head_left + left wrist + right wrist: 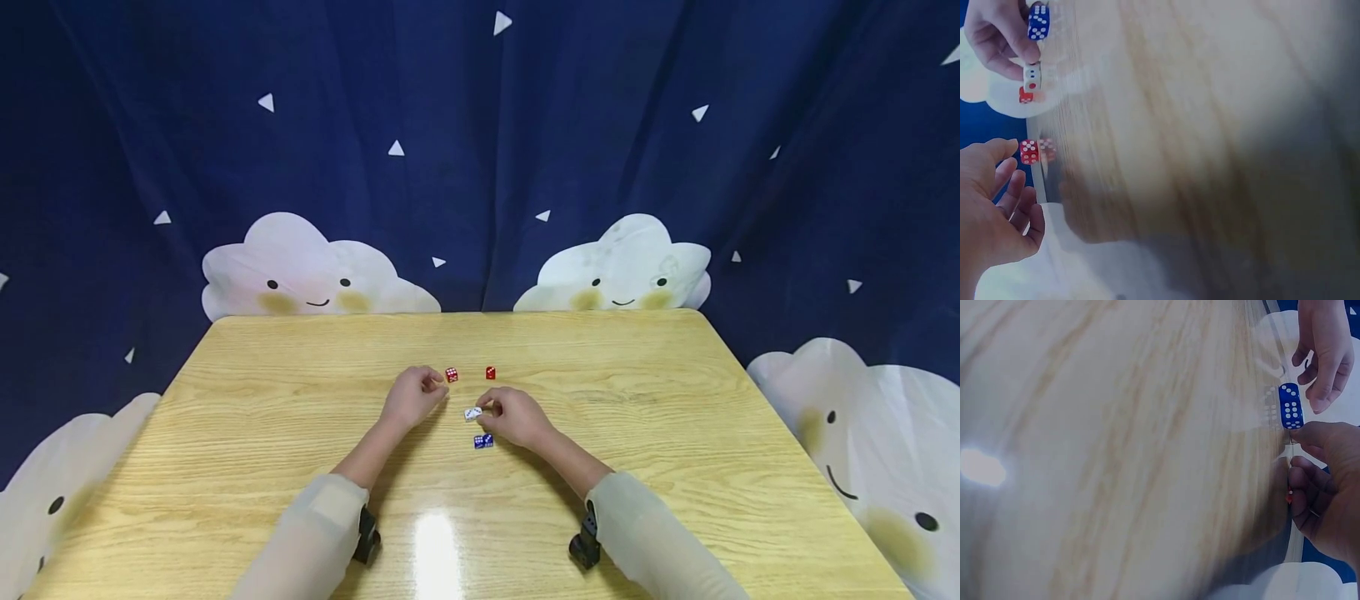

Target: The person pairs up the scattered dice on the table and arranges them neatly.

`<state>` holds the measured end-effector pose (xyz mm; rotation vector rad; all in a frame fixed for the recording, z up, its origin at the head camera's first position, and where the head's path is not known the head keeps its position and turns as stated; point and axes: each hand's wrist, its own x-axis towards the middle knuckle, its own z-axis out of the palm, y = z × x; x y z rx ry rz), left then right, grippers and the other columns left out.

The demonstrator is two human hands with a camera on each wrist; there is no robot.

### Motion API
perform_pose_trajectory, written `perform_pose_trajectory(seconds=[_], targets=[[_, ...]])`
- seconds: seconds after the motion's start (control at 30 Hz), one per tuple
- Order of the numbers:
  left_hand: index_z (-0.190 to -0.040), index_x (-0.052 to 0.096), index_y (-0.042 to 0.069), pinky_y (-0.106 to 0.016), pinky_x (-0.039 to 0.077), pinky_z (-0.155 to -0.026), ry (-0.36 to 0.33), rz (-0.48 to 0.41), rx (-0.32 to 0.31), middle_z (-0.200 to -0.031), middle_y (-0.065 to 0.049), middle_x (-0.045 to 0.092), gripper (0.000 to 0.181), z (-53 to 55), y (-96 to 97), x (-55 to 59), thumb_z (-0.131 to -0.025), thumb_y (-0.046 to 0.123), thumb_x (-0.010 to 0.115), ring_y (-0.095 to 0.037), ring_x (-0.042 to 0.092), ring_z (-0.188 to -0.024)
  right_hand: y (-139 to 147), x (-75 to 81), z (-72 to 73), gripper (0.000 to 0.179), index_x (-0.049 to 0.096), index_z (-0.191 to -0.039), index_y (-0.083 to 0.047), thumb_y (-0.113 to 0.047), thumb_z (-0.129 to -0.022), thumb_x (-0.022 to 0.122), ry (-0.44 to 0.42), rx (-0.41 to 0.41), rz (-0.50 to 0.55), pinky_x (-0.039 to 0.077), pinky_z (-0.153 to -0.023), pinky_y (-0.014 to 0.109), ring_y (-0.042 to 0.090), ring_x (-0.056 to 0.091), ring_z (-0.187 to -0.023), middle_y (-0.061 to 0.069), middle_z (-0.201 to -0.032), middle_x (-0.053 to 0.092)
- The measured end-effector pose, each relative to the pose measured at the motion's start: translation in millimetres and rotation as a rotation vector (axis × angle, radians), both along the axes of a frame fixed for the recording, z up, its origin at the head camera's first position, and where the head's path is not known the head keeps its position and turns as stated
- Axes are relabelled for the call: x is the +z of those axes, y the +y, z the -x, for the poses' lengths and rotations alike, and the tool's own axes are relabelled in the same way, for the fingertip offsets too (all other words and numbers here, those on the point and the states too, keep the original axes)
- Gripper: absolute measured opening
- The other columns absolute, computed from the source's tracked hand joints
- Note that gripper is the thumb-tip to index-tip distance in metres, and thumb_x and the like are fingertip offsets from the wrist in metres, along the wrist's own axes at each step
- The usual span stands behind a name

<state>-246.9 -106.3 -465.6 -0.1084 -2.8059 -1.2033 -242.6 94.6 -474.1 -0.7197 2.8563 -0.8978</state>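
Two white dice (472, 413) sit side by side in the middle of the table. My right hand (513, 417) pinches the right-hand one between thumb and fingertips. Just nearer to me lie two blue dice (483, 441), also side by side. A red die (452, 375) stands farther back, right by the fingertips of my left hand (412, 397), whose fingers are loosely bent with nothing between them. Another red die (491, 373) is apart to its right, beyond my right hand. In the right wrist view, the blue dice (1291, 406) hide the white ones.
The wooden table (300, 350) reaches back to a dark blue curtain (450, 100) with white clouds and triangles. Black wrist cameras (367, 537) hang under both sleeves. A bright light reflection shows on the near tabletop.
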Motion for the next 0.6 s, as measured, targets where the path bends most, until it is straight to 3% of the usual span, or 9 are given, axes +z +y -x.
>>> perform_pose_trajectory(seconds=[0.3,0.6], targets=[[-0.095,0.062,0.006,-0.029,0.044,-0.068,-0.005,-0.027,0.02,-0.085,-0.006,0.054,0.022,10.4,2.9,-2.1,-0.078,0.02,0.064,-0.018,0.051,-0.078,1,0.5,0.1,0.018,0.064,-0.093,-0.017,-0.026,-0.077,0.065,-0.005,0.001,-0.001,0.033,-0.047,0.019,0.005,0.042,-0.052,-0.007,-0.062,0.05],[-0.101,0.061,0.006,-0.035,0.046,-0.075,-0.032,0.003,0.034,-0.094,-0.009,0.057,0.028,16.4,6.3,1.3,-0.078,0.021,0.066,-0.022,0.054,-0.086,1,0.0,-0.3,0.018,0.064,-0.092,-0.017,-0.026,-0.077,0.066,-0.004,0.0,-0.002,0.033,-0.047,0.019,0.005,0.042,-0.053,-0.007,-0.062,0.051]])
